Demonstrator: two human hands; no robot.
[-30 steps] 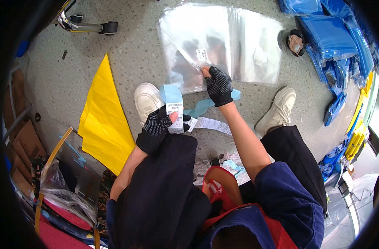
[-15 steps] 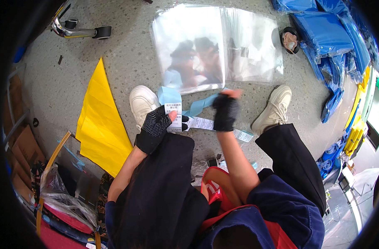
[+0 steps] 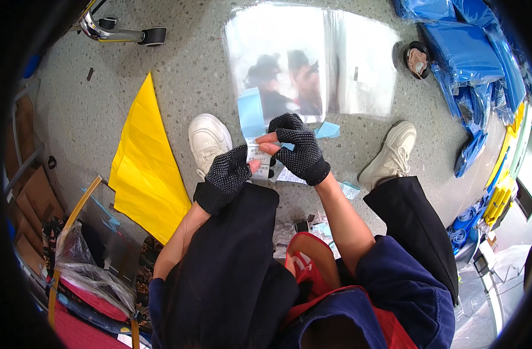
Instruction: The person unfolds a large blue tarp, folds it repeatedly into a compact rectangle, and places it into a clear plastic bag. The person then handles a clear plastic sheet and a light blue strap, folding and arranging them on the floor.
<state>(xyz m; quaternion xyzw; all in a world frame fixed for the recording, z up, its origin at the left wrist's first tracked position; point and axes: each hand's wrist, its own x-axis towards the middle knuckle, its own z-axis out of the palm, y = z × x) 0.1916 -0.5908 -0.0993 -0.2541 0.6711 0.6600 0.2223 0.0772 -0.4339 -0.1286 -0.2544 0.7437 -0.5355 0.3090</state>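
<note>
A strip of white printed labels on light-blue backing (image 3: 252,113) runs between my hands, its bare blue end pointing away from me. My left hand (image 3: 228,174), in a black dotted half-finger glove, is closed on the strip with the thumb on top. My right hand (image 3: 298,148), gloved alike, pinches at a label near the blue part with thumb and finger. More of the strip trails to the right, with a blue piece (image 3: 327,130) showing beyond my right hand. Just past the hands lies a stack of clear plastic bags (image 3: 277,35) on the floor.
A yellow sheet (image 3: 146,168) lies to the left. Blue plastic-wrapped packages (image 3: 467,52) are piled at the far right, beside a roll of tape (image 3: 417,60). A chair's caster leg (image 3: 123,34) stands at the far left. My shoes (image 3: 209,139) flank the hands.
My right hand has come left from beside the trailing strip to the label in my left hand, and its fingers now touch the strip. The view has shifted slightly.
</note>
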